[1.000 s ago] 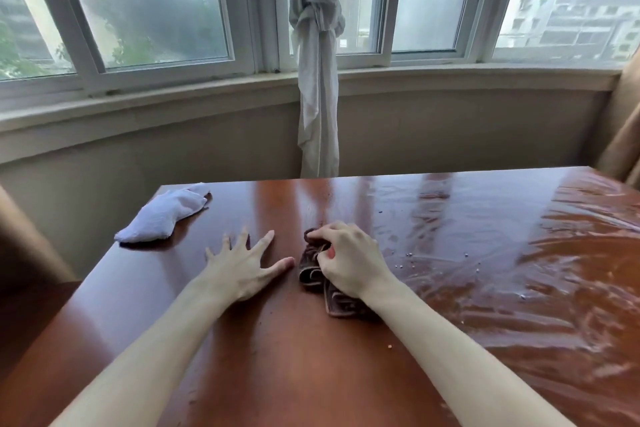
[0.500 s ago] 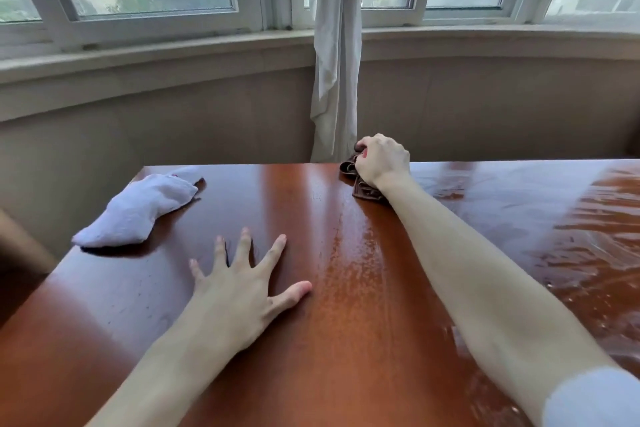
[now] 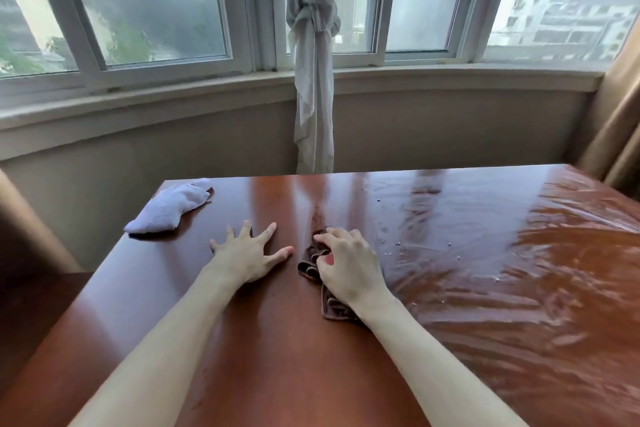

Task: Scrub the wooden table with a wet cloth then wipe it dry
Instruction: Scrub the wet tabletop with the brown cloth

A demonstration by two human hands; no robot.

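Your right hand [image 3: 349, 274] has its grip closed on the brown wet cloth [image 3: 313, 258], mid-worktop [image 3: 277, 357]. Left hand [image 3: 249, 253] is flat and open, holding nothing, at 9 o'clock of the cloth. White dry cloth [image 3: 169, 208] sits at 10 o'clock, near the corner. Risk: water pooled at 3 o'clock could spread and soak the dry cloth.

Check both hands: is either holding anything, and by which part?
The right hand grips the brown cloth at its bunched far end, pressing it on the table. The left hand lies flat, holding nothing.
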